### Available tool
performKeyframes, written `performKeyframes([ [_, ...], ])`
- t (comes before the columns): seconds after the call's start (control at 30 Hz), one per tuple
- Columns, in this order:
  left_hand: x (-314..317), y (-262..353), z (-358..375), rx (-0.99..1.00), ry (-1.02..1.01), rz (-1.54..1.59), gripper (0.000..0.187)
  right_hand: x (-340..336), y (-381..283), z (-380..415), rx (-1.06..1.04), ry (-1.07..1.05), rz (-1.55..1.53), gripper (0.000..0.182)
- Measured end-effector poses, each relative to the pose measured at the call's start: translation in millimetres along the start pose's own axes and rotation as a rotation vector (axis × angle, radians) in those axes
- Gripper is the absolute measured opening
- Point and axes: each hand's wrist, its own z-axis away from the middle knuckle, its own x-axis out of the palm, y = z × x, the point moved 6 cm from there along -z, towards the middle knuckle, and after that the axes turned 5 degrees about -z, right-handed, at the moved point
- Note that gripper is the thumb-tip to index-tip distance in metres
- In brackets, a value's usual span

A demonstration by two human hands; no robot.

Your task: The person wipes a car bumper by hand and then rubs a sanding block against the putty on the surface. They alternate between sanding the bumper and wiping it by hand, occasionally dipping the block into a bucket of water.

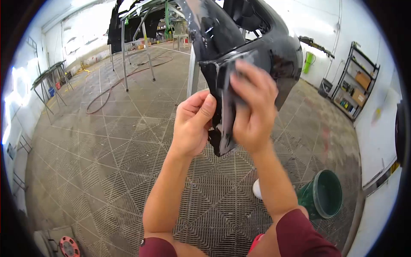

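A glossy black car bumper (278,47) is held up in front of me, its narrow end pointing down toward my arms. Wet-looking streaks and dull grey patches show on that end. My left hand (192,124) is closed on the left edge of the narrow end, thumb uppermost. On the outer face, my right hand (256,105) is bent over the surface, its fingers blurred by motion. Something dark grey seems to lie beneath those fingers, but blur and the hand hide what it is.
A green bucket (327,195) stands at lower right, near a partly hidden white round object (257,189). Metal stands (124,55) and a hose (109,92) are farther back left. A shelf rack (355,81) lines the right wall. A red reel (69,247) sits at lower left.
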Motion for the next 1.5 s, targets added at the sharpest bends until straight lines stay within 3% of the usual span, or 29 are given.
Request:
performKeyframes([
  [0.07,5,7,-1,0.045,0.029,0.025,0.027,-4,-25,97,0.045,0.04,-0.007,0.037],
  [0.17,4,5,-3,0.091,0.021,-0.007,0.025,-11,-26,92,0.099,0.074,-0.005,0.035],
  [0.27,2,2,1,0.064,-0.03,0.051,0.025,-14,-7,12,0.105,-0.006,0.056,0.034],
  [0.33,3,6,1,0.058,-0.009,0.001,0.026,-14,-10,33,0.148,0.051,0.021,0.035],
  [0.43,4,5,3,0.093,-0.027,-0.025,0.026,-18,-39,139,0.294,0.067,0.021,0.033],
  [0.53,2,2,3,0.099,-0.052,-0.026,0.025,-20,-26,88,0.217,0.075,0.01,0.033],
  [0.6,0,2,2,0.082,-0.02,-0.015,0.022,-7,-13,5,0.049,0.128,0.051,0.033],
  [0.67,8,6,4,0.098,-0.095,0.06,0.022,3,-4,-40,0.067,0.018,0.009,0.034],
  [0.77,-4,4,7,0.108,-0.088,0.019,0.024,-3,-17,10,0.097,0.153,0.023,0.028],
  [0.9,9,12,7,0.132,-0.009,-0.093,0.026,-24,-51,182,0.198,0.011,0.005,0.02],
  [1.0,17,24,9,0.151,0.05,-0.138,0.027,-36,-71,238,0.392,0.109,0.007,0.026],
  [1.1,15,41,13,0.196,0.17,-0.419,0.03,-36,-96,275,0.522,0.158,-0.023,0.03],
  [1.17,41,70,23,0.441,0.462,-1.179,0.039,-29,-99,284,0.656,0.141,-0.087,0.033],
  [1.2,43,77,19,0.446,0.469,-1.2,0.039,-27,-98,284,0.659,0.148,-0.108,0.033],
  [1.27,85,94,20,1.114,0.216,-1.982,0.049,-22,-96,281,0.627,0.117,-0.169,0.031],
  [1.3,86,99,17,1.115,0.222,-2.0,0.049,-21,-93,279,0.626,0.119,-0.188,0.031],
  [1.37,85,88,3,0.866,0.012,-2.42,0.053,-18,-87,277,0.678,0.151,-0.246,0.03],
  [1.5,92,78,11,0.801,-0.09,-2.57,0.052,-13,-79,286,0.763,0.216,-0.293,0.028],
])
